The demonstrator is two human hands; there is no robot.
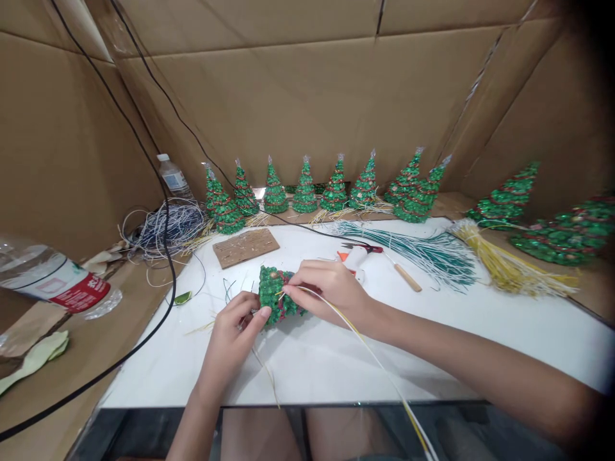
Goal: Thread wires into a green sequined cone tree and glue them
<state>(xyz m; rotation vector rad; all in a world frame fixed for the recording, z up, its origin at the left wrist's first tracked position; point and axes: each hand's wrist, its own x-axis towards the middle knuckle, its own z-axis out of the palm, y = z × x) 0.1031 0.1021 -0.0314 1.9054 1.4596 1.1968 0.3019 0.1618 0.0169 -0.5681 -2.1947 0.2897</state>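
A small green beaded tree [275, 293] with red trim lies on its side on the white board [336, 358]. My left hand [235, 336] has its fingers curled against the tree's lower end, thumb on the beads. My right hand [331, 288] grips the tree from the right and pinches a long yellow-white strand [379, 365] that runs back toward me off the board's front edge.
Several finished beaded trees [305, 189] line the back cardboard wall and right side. Green strands [423, 253], a yellow bundle [509, 269], a wooden-handled tool [406, 275], scissors [362, 248], a brown card [246, 246], a wire coil [166, 224] and plastic bottles [52, 278] surround the board. A black cable [163, 256] crosses left.
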